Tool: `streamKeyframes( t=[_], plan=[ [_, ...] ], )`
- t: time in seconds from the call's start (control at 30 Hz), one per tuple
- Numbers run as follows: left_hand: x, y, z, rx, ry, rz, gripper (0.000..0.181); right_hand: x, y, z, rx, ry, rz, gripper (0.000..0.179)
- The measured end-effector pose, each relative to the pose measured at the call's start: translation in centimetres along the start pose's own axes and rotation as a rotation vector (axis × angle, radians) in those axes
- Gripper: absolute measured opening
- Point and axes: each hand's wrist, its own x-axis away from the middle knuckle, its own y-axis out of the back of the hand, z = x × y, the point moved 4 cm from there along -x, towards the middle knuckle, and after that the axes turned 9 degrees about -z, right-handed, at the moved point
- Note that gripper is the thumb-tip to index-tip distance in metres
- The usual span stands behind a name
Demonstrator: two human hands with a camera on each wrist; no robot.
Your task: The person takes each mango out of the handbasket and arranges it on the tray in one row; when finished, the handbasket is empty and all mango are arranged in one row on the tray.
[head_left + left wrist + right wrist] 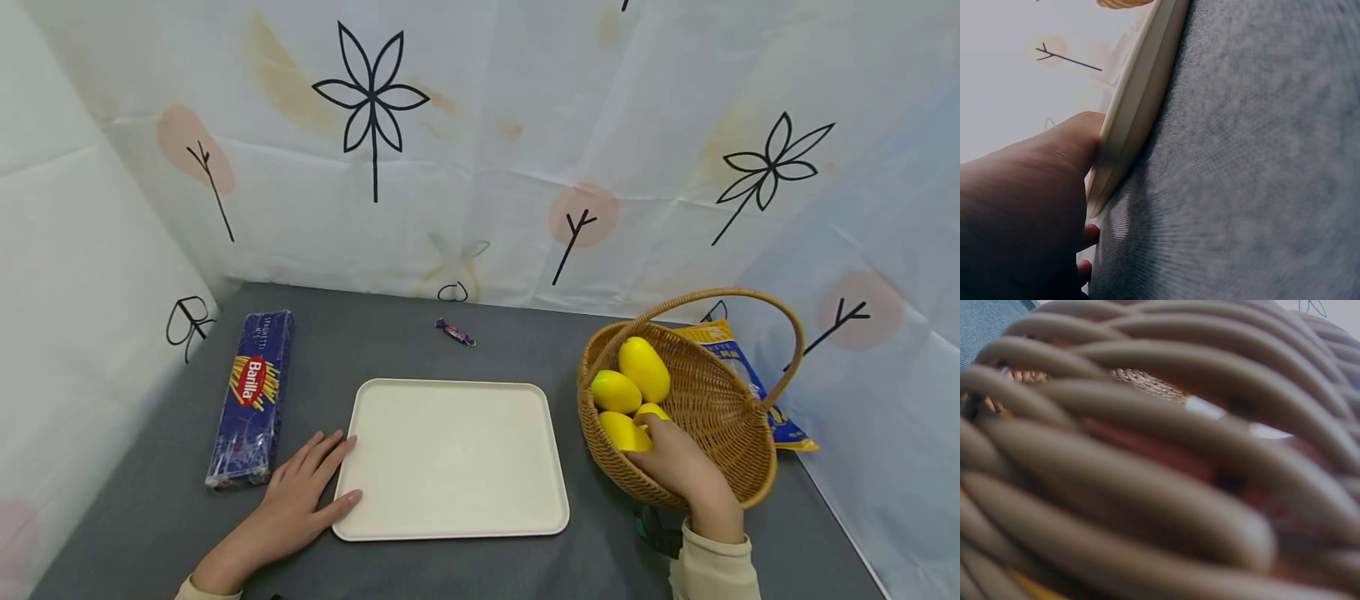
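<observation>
My left hand (296,500) rests at the left edge of a cream rectangular tray (450,458), fingers extended and the thumb over the rim. In the left wrist view that hand (1035,200) touches the tray's side (1135,94). Inside a wicker basket (720,400) on the right, several yellow lemons (643,367) lie against its left side. My right hand (678,467) reaches in and grips a lemon (624,432) at the lower left with thumb and finger; part of the grip is hidden. The basket weave (1147,425) blocks the hand in the right wrist view.
A blue Barilla spaghetti box (251,400) lies left of the tray. Behind the tray is a small purple wrapped candy (455,332). A blue and yellow packet (783,429) sits behind the basket, whose tall handle (720,293) arches above it. Patterned cloth walls enclose the grey table (510,350).
</observation>
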Motion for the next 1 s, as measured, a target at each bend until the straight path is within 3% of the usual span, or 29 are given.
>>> streamKeyframes(
  t=[0.27,0.53,0.77,1.0],
  plan=[
    [0.0,-0.1,0.0,-0.002,-0.004,0.003,0.067,0.4,0.4,0.1,0.001,0.008,0.014,0.063],
    [-0.1,-0.1,0.1,-0.006,0.003,0.016,0.066,1.2,1.8,0.2,0.025,-0.035,0.043,0.071],
    [0.0,0.0,0.2,-0.007,0.008,0.019,0.067,2.0,3.3,0.8,0.012,0.009,-0.023,0.075],
    [-0.1,0.0,0.3,-0.003,0.018,0.031,0.067,3.3,5.2,2.8,0.008,0.027,-0.125,0.082]
  ],
)
